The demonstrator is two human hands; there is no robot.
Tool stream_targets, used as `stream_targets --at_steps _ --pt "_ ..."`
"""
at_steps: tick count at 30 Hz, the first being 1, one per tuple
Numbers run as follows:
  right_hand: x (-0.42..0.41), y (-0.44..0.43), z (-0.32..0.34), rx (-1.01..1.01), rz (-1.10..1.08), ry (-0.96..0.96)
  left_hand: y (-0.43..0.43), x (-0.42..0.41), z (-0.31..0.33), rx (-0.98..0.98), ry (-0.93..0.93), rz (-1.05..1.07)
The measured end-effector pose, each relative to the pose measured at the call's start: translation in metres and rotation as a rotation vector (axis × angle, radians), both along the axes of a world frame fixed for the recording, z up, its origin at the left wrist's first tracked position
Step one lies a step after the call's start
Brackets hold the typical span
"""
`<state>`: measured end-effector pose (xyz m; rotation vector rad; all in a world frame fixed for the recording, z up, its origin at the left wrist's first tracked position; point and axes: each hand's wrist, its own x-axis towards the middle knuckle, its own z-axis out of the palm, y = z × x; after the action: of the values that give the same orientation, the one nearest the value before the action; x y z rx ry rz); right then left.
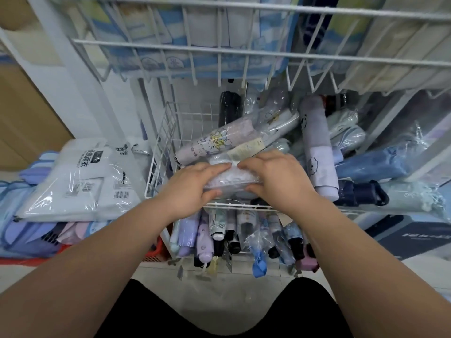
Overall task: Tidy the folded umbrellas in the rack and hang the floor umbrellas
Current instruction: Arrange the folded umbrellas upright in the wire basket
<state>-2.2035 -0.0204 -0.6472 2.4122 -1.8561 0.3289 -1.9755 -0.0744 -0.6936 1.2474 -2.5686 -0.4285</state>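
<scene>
While both hands grip it, a pale lilac folded umbrella in clear plastic wrap [229,180] is held at the front edge of the white wire basket [239,206]. The left hand [192,185] curls round one end and the right hand [275,174] round the other. Behind it in the basket, wrapped folded umbrellas lie jumbled: a lilac cartoon-print umbrella [214,142] at the left, a lavender umbrella [317,147] and a navy umbrella [358,192] at the right.

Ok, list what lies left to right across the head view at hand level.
white packaged raincoat → left hand → clear-wrapped umbrella → right hand → lilac umbrella → navy umbrella
</scene>
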Motion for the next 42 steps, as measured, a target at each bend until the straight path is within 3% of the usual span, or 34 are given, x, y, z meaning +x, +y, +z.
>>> stream_targets --at_steps 3,6,10,14,20,26,30,36,42 --pt "0.004 -0.005 -0.002 -0.149 -0.079 -0.047 0.000 0.000 -0.006 0.048 0.102 0.061" --pt "0.010 -0.004 -0.009 -0.324 -0.208 -0.266 0.001 0.001 -0.014 0.040 0.243 0.122" --pt "0.014 -0.002 -0.012 -0.276 -0.301 -0.721 0.000 0.003 -0.017 0.043 0.417 0.188" --pt "0.019 -0.007 -0.012 -0.189 -0.407 -0.958 -0.001 0.004 -0.019 0.048 0.540 0.274" --pt "0.026 -0.028 -0.010 -0.078 -0.473 -1.073 -0.010 0.011 -0.020 0.016 0.630 0.422" --pt "0.047 -0.059 -0.008 -0.012 -0.573 -1.423 -0.028 0.009 -0.019 0.134 0.682 0.609" --pt "0.058 -0.075 -0.005 -0.036 -0.619 -1.547 -0.032 0.011 -0.019 0.152 0.658 0.580" --pt "0.073 -0.077 -0.014 -0.148 -0.530 -1.568 -0.026 0.016 -0.017 0.181 0.712 0.561" --pt "0.107 -0.085 -0.017 -0.115 -0.436 -1.651 -0.020 0.018 -0.016 0.159 0.861 0.521"
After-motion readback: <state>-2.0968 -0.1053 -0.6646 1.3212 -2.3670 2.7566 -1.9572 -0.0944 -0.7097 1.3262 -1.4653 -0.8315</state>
